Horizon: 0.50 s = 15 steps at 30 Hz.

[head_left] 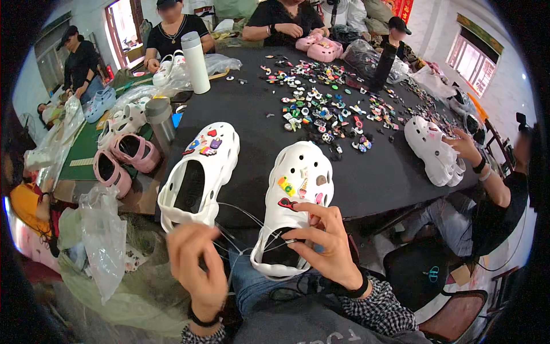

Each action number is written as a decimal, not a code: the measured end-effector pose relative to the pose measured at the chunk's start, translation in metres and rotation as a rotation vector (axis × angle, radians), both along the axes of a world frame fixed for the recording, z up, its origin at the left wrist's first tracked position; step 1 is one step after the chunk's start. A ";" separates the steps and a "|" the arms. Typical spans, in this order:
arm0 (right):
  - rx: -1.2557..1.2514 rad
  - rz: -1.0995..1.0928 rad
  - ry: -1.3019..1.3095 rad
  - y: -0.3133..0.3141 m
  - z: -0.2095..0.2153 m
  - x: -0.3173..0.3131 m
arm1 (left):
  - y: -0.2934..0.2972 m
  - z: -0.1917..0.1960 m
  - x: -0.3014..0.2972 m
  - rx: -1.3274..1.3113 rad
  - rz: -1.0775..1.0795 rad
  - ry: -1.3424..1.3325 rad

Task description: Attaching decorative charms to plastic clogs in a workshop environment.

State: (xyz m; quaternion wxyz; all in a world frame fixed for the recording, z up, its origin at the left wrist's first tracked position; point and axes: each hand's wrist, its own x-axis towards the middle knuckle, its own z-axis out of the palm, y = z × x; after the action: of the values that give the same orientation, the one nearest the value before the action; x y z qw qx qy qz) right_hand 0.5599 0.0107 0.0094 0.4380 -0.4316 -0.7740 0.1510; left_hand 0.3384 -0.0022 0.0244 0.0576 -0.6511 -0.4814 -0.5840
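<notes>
Two white clogs with charms on their toes lie in front of me. The left clog [226, 153] carries several charms, among them a red heart and a purple bag. The right clog [295, 162] has an ice-cream charm and a red-and-black charm [286, 203]. My right hand [331, 243] is at this clog's opening, its index fingertip by the red-and-black charm, thumb and another finger pinching a thin clear cord [275, 245]. Loops of that cord stretch between the clogs. My left hand [197, 264], blurred by motion, hovers at the left clog's heel; its fingers cannot be made out.
Loose charms [321, 106] spread over the black table [238, 100]. A white bottle [196, 63], a grey flask [160, 117] and pink clogs [134, 153] stand to the left. At the right, a person's hand [465, 146] touches white clogs [432, 152]. Other people sit across.
</notes>
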 end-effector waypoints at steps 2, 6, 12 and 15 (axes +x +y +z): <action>-0.019 0.019 0.012 -0.001 0.003 -0.001 | -0.023 -0.008 0.010 -0.193 -0.334 -0.145; -0.063 0.054 0.041 -0.006 0.003 0.001 | -0.042 -0.013 0.028 -0.604 -0.709 -0.203; -0.393 0.210 0.462 -0.007 -0.011 0.012 | -0.058 -0.039 0.049 -0.868 -1.164 -0.958; -0.267 0.161 0.375 -0.006 -0.012 0.011 | -0.050 -0.045 0.051 -0.908 -1.065 -1.103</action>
State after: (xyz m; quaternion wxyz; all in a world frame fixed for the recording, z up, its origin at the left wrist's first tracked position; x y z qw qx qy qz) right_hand 0.5706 0.0051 -0.0024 0.4994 -0.3873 -0.6843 0.3638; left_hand 0.3893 -0.0523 -0.0203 -0.7250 -0.3746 -0.2592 -0.5166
